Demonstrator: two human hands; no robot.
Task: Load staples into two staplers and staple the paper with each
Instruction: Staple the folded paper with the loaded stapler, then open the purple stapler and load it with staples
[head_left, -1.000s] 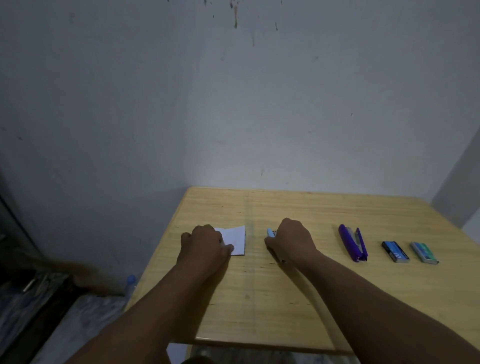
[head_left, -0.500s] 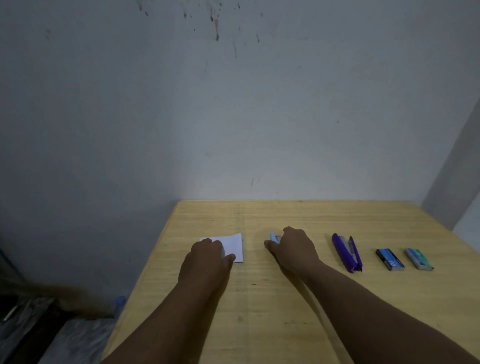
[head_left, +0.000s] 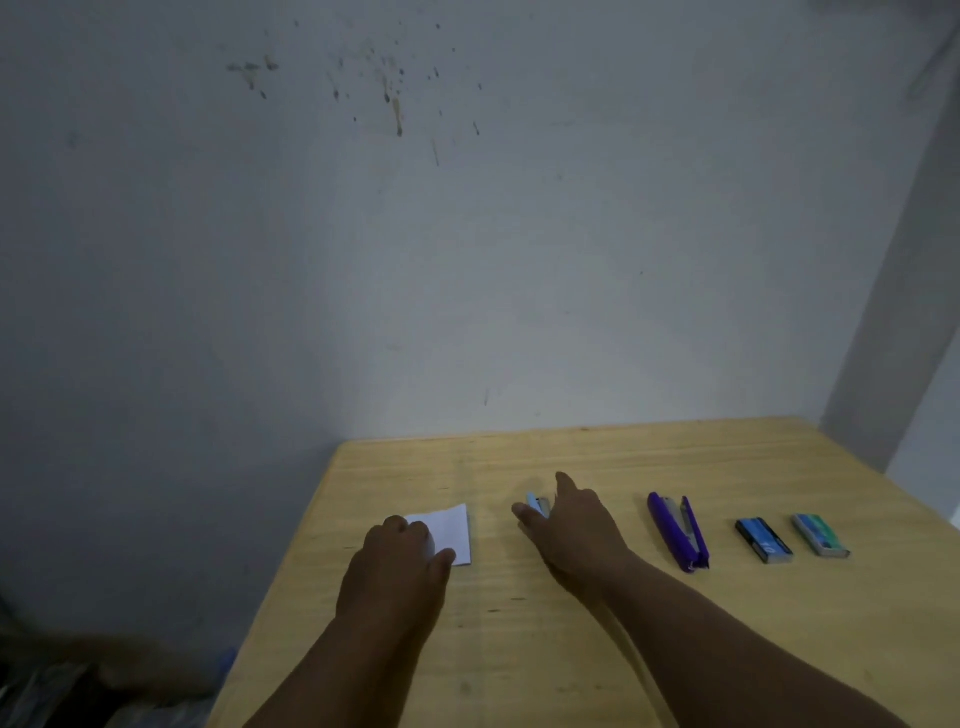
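Head view: wooden table against grey wall. Left hand rests on white paper, fingers curled over its near left corner. Right hand lies over light-blue stapler, index finger extended; grip hidden, cannot tell. Purple stapler lies open just right; blue box and green box of staples beyond.

Tabletop: pale yellow wood grain. Paper: white. One stapler light blue, other stapler purple. Staple boxes: one blue-black, one teal. Wall: grey, dark-speckled.
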